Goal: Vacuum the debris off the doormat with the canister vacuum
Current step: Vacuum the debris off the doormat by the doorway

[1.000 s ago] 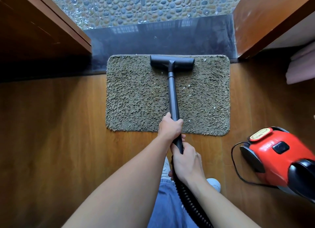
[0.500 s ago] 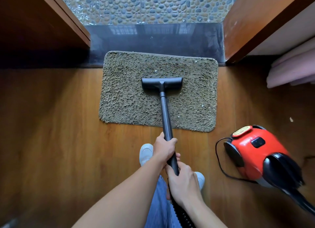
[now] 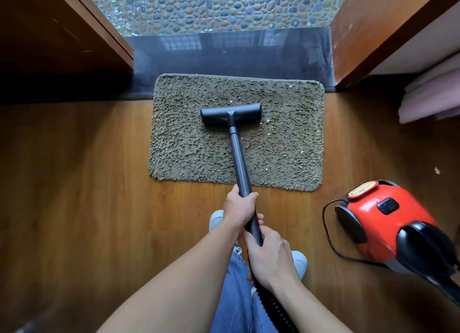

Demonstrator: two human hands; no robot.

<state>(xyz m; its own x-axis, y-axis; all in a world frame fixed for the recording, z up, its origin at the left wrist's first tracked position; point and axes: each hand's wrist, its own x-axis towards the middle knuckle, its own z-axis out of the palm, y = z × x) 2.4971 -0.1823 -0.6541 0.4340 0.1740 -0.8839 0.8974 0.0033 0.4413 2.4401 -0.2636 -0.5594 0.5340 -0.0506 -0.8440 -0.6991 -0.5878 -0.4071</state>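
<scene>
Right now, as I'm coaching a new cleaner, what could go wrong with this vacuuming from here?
The floor head sits mid-mat, while white flecks lie on the right side of the doormat; they may be missed. The cord loops on the floor beside the canister vacuum, near the right shoe: a possible snag. The doormat might bunch under the head on that smooth floor.

Both the left hand (image 3: 238, 209) and right hand (image 3: 270, 256) grip the black wand (image 3: 239, 162), its nozzle (image 3: 231, 114) resting on the doormat (image 3: 189, 143) beside the red canister vacuum (image 3: 388, 223).
</scene>
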